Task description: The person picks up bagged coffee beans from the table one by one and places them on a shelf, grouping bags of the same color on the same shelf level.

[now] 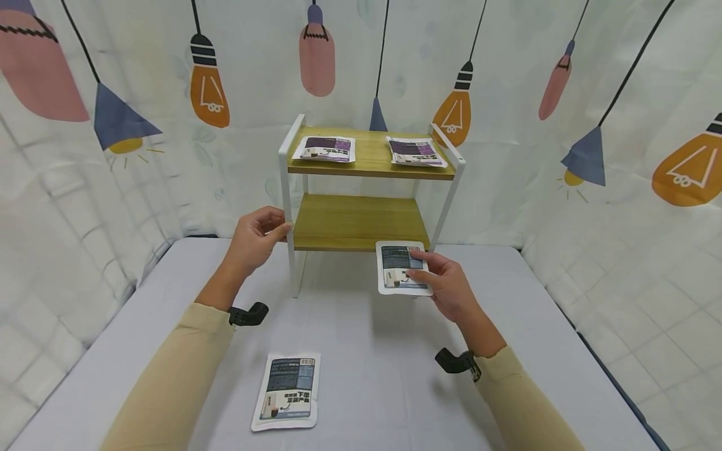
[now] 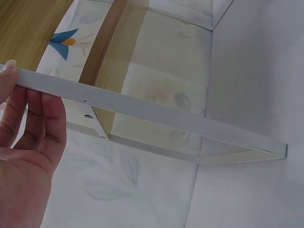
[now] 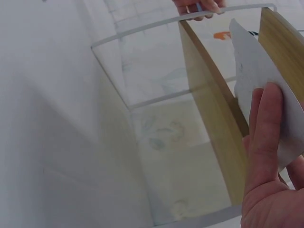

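Observation:
My left hand [image 1: 256, 241] pinches the white front left post [image 2: 137, 109] of a small two-tier shelf, thumb on one side and fingers on the other. In my right hand [image 1: 451, 285] is a flat white sachet [image 1: 395, 269] with a dark blue printed label, pinched at its right edge. It hangs in front of the right part of the lower board [image 1: 355, 219]; the right wrist view shows its plain white back [image 3: 256, 71]. A similar sachet [image 1: 287, 391] lies on the table near my left forearm.
On the shelf's upper board [image 1: 372, 147] lie purple-labelled packets, one at the left [image 1: 326, 149] and one at the right [image 1: 416, 152]. The shelf stands at the back of a white-covered table [image 1: 361, 376], before a lamp-patterned curtain [image 1: 248, 156].

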### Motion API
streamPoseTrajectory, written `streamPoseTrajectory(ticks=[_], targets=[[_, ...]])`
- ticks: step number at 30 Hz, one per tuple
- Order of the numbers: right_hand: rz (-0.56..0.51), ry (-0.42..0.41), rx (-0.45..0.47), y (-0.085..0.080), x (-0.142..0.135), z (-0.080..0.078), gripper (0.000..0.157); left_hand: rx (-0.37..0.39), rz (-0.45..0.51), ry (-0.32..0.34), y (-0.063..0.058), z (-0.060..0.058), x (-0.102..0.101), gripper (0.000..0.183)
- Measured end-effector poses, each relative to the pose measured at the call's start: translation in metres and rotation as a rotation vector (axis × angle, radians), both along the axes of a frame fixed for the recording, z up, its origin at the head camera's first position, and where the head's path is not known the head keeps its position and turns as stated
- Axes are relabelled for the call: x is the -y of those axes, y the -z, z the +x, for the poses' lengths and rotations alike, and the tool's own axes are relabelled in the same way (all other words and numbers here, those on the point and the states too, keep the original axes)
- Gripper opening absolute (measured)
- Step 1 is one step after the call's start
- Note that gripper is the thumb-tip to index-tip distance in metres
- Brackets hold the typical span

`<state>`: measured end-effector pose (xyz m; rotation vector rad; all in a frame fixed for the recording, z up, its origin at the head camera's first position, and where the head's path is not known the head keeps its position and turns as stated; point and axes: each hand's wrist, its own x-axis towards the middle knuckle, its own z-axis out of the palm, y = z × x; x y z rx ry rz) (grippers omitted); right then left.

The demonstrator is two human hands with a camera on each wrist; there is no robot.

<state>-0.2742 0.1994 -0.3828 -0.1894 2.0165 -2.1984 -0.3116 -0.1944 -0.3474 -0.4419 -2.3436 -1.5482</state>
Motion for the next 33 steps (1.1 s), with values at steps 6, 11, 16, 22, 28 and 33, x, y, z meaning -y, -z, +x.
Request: streamPoseTrajectory(ticks=[6, 11, 16, 22, 28, 33], targets=[[0.039, 0.028, 0.008, -0.004, 0.002, -0.002, 0.052, 0.002, 0.003, 0.003, 0.0, 0.0, 0.0, 0.025], [0.043, 0.029, 0.021, -0.007, 0.003, -0.002, 0.052, 0.002, 0.002, 0.0, 0.001, -0.001, 0.0, 0.025], [0.04, 0.003, 0.012, -0.01, 0.003, -0.001, 0.055, 0.003, 0.001, 0.002, 0.0, 0.0, 0.0, 0.026], [0.048, -0.031, -0.011, -0.01, 0.002, -0.001, 0.061, 0.003, 0.004, 0.004, 0.0, 0.0, 0.0, 0.026], [0.03, -0.107, -0.031, -0.01, -0.001, 0.0, 0.07, 0.01, 0.01, 0.007, 0.0, 0.0, 0.0, 0.031], [-0.019, -0.171, -0.038, -0.007, -0.003, -0.001, 0.075, 0.012, 0.006, 0.004, 0.0, 0.0, 0.0, 0.032]])
